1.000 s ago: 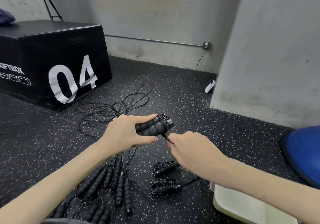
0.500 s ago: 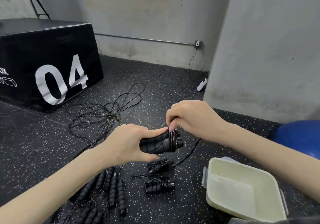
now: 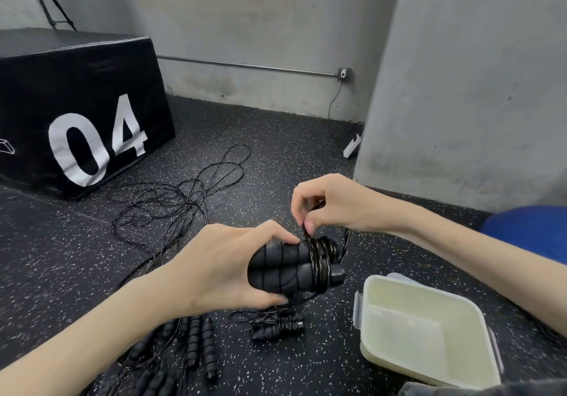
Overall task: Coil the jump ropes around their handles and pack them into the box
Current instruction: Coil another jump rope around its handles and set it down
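Right hand (image 3: 333,204) had risen from below the handles (image 3: 287,268) to just above them, pinching rope (image 3: 320,253) over its coils; left hand (image 3: 233,265) gripped handles, above floor (image 3: 276,138), left of box (image 3: 426,331).

2 bare forearms reach in from the bottom corners — no sleeves, watch, rings or gloves on the left hand (image 3: 227,268) or right hand (image 3: 333,204). Fingernails look short and unpainted — 5 slender fingers each.
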